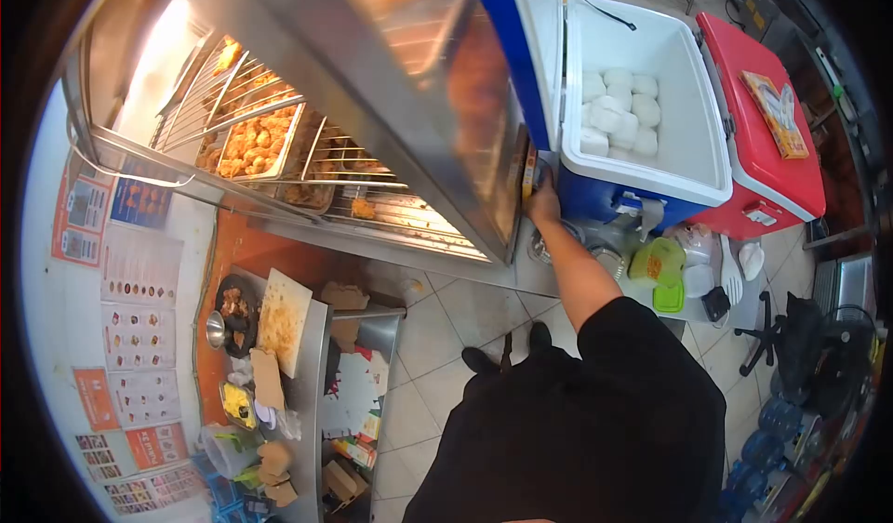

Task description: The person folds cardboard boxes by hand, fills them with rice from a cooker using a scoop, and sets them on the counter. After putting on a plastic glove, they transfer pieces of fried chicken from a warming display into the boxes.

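My right hand (542, 205) reaches into the narrow gap between the glass-fronted food warmer (372, 86) and the blue cooler (605, 193). Its fingers are bent at a narrow yellow and dark thing (530, 177), mostly hidden, whose kind I cannot make out. The cooler's lid stands up, and several white rounded bundles (621, 112) lie inside. Clear round containers (558, 240) sit under my forearm on the metal counter. Trays of fried chicken pieces (256, 142) rest on wire racks in the lit warmer. My left hand is out of view.
A red cooler (772, 160) with a flat orange box (777, 119) on its lid stands to the right. Green tubs (659, 263) and a white slotted spatula (729, 272) lie before the coolers. At left, a cutting board (284, 323) rests on a metal table.
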A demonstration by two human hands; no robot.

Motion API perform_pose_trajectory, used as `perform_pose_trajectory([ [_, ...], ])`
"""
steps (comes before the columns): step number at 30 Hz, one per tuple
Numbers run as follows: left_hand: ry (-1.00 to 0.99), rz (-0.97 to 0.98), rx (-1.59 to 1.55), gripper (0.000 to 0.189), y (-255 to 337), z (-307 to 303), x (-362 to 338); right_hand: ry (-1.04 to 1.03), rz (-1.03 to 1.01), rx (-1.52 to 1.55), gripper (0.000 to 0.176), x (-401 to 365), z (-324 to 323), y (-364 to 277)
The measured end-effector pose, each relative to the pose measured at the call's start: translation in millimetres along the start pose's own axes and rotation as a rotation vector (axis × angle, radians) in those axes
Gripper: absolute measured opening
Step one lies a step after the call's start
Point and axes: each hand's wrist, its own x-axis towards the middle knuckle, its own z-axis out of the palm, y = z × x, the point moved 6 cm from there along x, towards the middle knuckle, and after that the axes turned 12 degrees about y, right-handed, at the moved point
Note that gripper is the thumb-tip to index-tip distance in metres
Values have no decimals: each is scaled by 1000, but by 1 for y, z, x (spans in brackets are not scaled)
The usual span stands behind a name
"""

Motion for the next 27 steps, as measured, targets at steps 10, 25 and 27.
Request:
perform_pose_trajectory([
  [10, -91, 23, 74, 42, -39, -28, 64, -300, 155, -157, 30, 8, -20, -14],
  [25, -144, 113, 196, 42, -105, -145, 169, -226, 553, 1047, 26, -5, -28, -42],
  [27, -150, 125, 212, 42, -114, -157, 181, -207, 521, 1070, 27, -5, -29, -43],
])
